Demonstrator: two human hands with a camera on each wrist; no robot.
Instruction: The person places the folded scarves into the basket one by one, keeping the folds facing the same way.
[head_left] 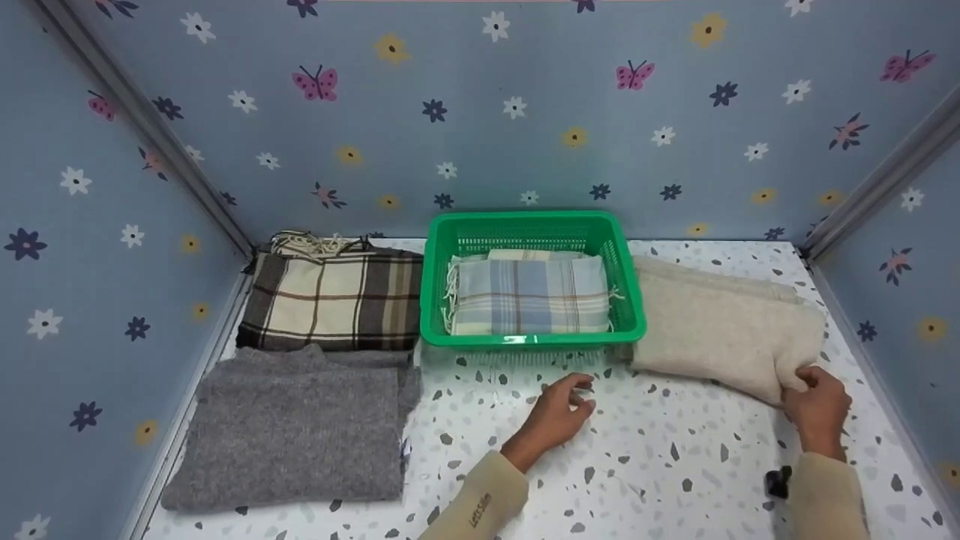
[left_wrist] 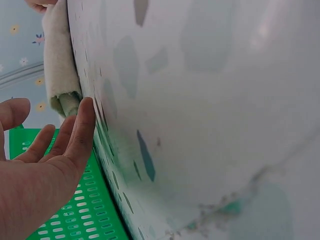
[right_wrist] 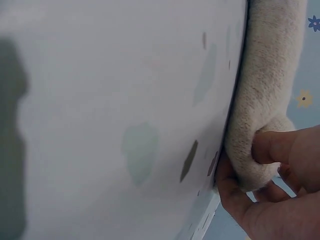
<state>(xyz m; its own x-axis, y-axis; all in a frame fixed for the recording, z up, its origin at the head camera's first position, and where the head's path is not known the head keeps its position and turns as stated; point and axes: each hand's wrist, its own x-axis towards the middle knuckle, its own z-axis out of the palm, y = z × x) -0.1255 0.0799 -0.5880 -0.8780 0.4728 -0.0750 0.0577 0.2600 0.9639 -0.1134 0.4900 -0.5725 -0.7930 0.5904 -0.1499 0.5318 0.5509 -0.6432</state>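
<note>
A folded cream cloth (head_left: 720, 322) lies right of the green basket (head_left: 532, 341). My right hand (head_left: 819, 405) pinches its near right corner; in the right wrist view the thumb (right_wrist: 272, 147) presses on top, with fingers underneath the fold. My left hand (head_left: 559, 412) hovers over the table in front of the basket, fingers loosely bent and holding nothing. In the left wrist view, that hand (left_wrist: 55, 165) shows between the basket (left_wrist: 82, 215) and the bare tabletop. Inside the basket sits a folded blue and cream checked scarf (head_left: 532, 296) with fringes.
At left, a folded brown and cream plaid scarf (head_left: 322, 300) with fringe lies behind a folded grey cloth (head_left: 292, 435). Flower-patterned walls (head_left: 480, 112) enclose the speckled white table (head_left: 637, 480) at the back and both sides. A small black object (head_left: 778, 482) is beside the right sleeve.
</note>
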